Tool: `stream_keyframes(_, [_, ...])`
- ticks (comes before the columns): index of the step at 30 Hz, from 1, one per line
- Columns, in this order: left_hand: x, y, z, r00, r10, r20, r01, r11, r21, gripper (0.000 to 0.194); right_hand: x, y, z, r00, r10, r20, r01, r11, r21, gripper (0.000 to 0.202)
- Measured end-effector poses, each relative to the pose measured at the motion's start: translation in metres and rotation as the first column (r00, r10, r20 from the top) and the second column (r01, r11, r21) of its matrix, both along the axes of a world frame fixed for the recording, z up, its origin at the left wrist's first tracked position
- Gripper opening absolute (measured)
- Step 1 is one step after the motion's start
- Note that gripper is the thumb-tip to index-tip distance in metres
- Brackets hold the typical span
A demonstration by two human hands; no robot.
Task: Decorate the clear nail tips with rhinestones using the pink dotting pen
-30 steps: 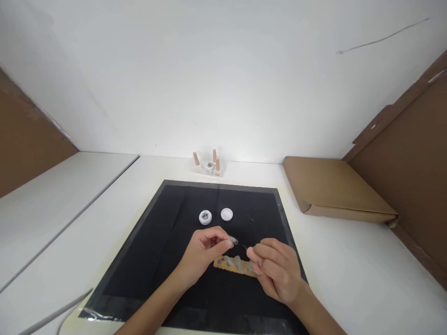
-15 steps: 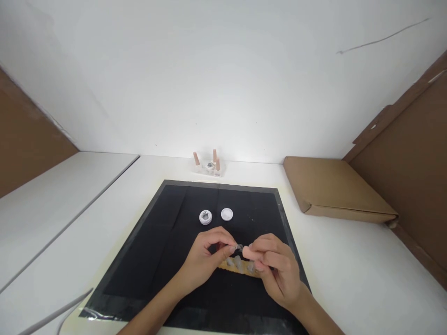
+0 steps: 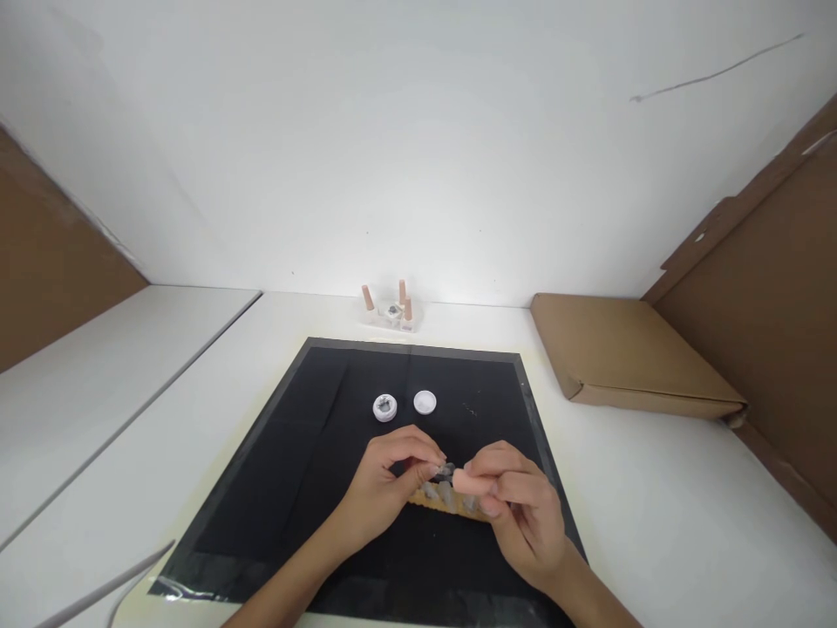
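Thumb and fingertips of my left hand (image 3: 385, 480) pinch a small translucent grey piece (image 3: 445, 471). My right hand (image 3: 520, 501) is closed round a smooth pink cylinder with a rounded end (image 3: 472, 482); whether it is a polish-bottle cap I cannot tell. Its end points left, close against the grey piece, and I cannot tell if they touch. Just below both hands lies a yellowish strip with a wavy edge (image 3: 435, 503), bearing several greyish translucent pieces (image 3: 447, 495). My right fingers cover the strip's right end.
On the black mat (image 3: 261, 488) stand an open white jar (image 3: 384, 407) with grey contents and a white lid (image 3: 425, 402). Behind the mat, a clear tray (image 3: 385, 325) holds small bottles with pinkish caps (image 3: 368, 297). A flat cardboard box (image 3: 634, 349) lies to the right.
The grey piece in my left fingers has tilted or shifted slightly downward, and the pink cylinder has turned a little. Both hands stay in nearly the same place.
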State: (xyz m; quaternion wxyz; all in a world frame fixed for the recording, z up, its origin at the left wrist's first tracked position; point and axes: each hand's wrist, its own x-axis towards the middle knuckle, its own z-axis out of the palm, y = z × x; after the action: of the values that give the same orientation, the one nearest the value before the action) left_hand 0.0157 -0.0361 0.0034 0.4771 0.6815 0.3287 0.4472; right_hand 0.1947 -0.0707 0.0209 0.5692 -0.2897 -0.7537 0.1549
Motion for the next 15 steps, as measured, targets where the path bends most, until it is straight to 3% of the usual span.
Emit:
stream_keyframes(4, [0.001, 0.000, -0.001, 1.000, 0.002, 0.017, -0.003, 0.999, 0.039, 0.011, 0.000, 0.001, 0.001, 0.995, -0.080, 0.062, 0.082, 0.996, -0.029, 0.019])
stream_keyframes(9, [0.000, -0.001, -0.001, 0.999, 0.041, 0.025, -0.042, 0.998, 0.053, 0.012, 0.001, 0.002, -0.005, 0.985, -0.170, 0.002, 0.170, 0.985, -0.038, 0.018])
stream_keyframes(15, [0.000, -0.001, 0.001, 0.998, 0.055, -0.044, -0.047, 0.984, 0.171, 0.015, 0.002, -0.001, -0.012, 0.986, -0.065, -0.153, 0.058, 0.997, -0.054, 0.022])
